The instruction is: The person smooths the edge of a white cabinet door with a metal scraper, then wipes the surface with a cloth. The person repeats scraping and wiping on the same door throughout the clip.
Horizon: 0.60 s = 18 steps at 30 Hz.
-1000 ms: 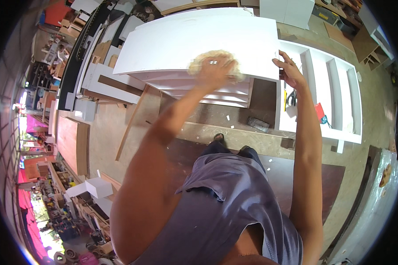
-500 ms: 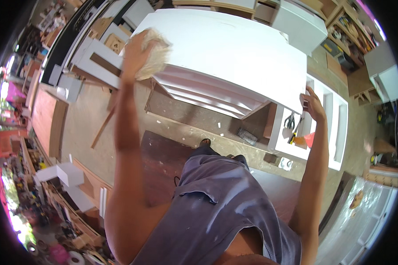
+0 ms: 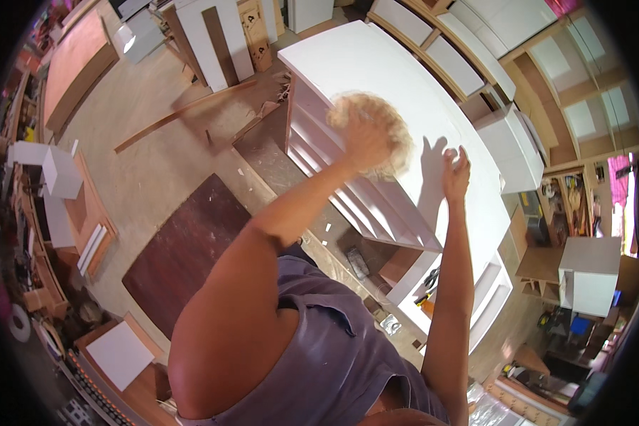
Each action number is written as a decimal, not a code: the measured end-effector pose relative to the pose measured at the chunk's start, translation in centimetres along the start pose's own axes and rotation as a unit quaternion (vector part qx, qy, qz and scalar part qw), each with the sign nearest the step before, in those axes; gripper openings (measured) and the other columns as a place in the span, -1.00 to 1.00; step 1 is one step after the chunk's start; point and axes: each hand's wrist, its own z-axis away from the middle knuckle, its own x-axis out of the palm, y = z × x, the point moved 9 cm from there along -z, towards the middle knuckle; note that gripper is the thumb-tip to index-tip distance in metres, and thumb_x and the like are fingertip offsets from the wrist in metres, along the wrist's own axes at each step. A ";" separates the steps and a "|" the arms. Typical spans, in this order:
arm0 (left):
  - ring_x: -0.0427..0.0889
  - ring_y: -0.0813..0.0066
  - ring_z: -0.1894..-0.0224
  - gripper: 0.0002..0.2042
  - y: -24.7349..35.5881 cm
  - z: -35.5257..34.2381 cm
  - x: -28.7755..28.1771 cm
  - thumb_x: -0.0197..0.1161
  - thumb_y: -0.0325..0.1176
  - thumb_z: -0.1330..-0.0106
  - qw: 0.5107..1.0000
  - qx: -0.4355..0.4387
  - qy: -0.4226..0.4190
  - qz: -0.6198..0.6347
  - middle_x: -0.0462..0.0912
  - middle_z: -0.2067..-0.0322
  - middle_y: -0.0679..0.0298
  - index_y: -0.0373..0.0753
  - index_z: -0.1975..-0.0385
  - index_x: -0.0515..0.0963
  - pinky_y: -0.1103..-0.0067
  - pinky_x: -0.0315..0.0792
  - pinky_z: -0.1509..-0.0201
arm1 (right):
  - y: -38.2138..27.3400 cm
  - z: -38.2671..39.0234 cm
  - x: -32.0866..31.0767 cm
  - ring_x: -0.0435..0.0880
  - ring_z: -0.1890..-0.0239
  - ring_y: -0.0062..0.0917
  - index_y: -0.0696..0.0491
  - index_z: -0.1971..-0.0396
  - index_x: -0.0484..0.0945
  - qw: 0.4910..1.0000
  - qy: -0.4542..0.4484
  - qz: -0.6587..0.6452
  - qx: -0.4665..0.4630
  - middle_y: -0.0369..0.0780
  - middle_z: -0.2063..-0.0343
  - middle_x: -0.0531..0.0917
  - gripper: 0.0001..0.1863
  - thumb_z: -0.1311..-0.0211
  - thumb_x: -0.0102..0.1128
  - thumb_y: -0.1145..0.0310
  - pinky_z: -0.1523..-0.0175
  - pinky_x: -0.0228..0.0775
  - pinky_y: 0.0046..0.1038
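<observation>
A crumpled beige rag (image 3: 396,128), blurred by motion, is under my left hand (image 3: 366,145), whose fingers are closed on it. Both are over the near edge of a large white cabinet (image 3: 355,60), whose broad smooth panel faces up. Shelf-like white boards (image 3: 334,181) show along its near side. My right hand (image 3: 457,176) is held over the panel further right, its fingers apart and slightly bent, with nothing in them. A dark shadow of that hand falls on the white surface beside it.
Right of the cabinet's near end lies a white frame (image 3: 503,287) holding black-handled pliers (image 3: 432,277) and a yellow-and-black tool (image 3: 424,300). A dark brown board (image 3: 184,248) and a wooden strip (image 3: 184,115) lie on the floor at left. Another white cabinet (image 3: 515,153) stands beyond.
My view has swung round to the left. The left hand with the rag has come from the panel's far left to its near edge. The right hand has left the panel's right edge.
</observation>
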 end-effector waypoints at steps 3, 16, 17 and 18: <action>0.03 -0.25 -0.46 -0.37 -18.2 -4.8 -5.1 0.01 0.16 -0.34 0.970 -0.221 0.087 -0.045 0.10 -0.46 0.06 0.04 -0.37 0.32 -0.32 -0.19 -0.36 | -5.2 2.4 2.6 0.06 -0.46 -0.07 -0.07 -0.35 0.29 0.977 -0.083 0.197 -0.027 -0.05 -0.39 0.18 -0.26 -0.35 -0.13 -0.27 -0.28 -0.17 0.45; 0.45 -0.07 -0.24 -0.54 -28.2 -5.2 -7.8 -0.01 0.02 -0.38 0.932 -0.344 0.007 0.115 0.49 -0.18 -0.04 -0.14 -0.10 0.54 0.07 0.37 -0.22 | -4.3 3.7 3.1 -0.04 -0.50 0.00 -0.06 -0.40 0.22 0.971 -0.095 0.218 -0.026 0.03 -0.43 0.12 -0.19 -0.34 -0.14 -0.32 -0.38 -0.26 0.35; 0.44 -0.09 -0.25 -0.56 -28.8 -4.5 -7.7 0.01 -0.02 -0.37 0.934 -0.339 0.041 0.109 0.47 -0.20 -0.05 -0.16 -0.08 0.54 0.07 0.36 -0.23 | -4.5 3.4 3.2 0.09 -0.45 0.00 0.00 -0.33 0.32 0.975 -0.061 0.209 -0.046 0.04 -0.36 0.23 -0.22 -0.33 -0.08 -0.30 -0.37 -0.23 0.33; 0.39 -0.11 -0.28 -0.57 -29.0 -3.5 -7.6 0.07 -0.08 -0.33 0.928 -0.335 0.098 0.132 0.41 -0.23 -0.07 -0.18 -0.09 0.53 0.05 0.32 -0.26 | -5.1 3.2 3.2 0.15 -0.41 -0.01 0.02 -0.28 0.35 0.976 -0.066 0.203 -0.051 0.03 -0.32 0.27 -0.24 -0.33 -0.05 -0.28 -0.36 -0.20 0.32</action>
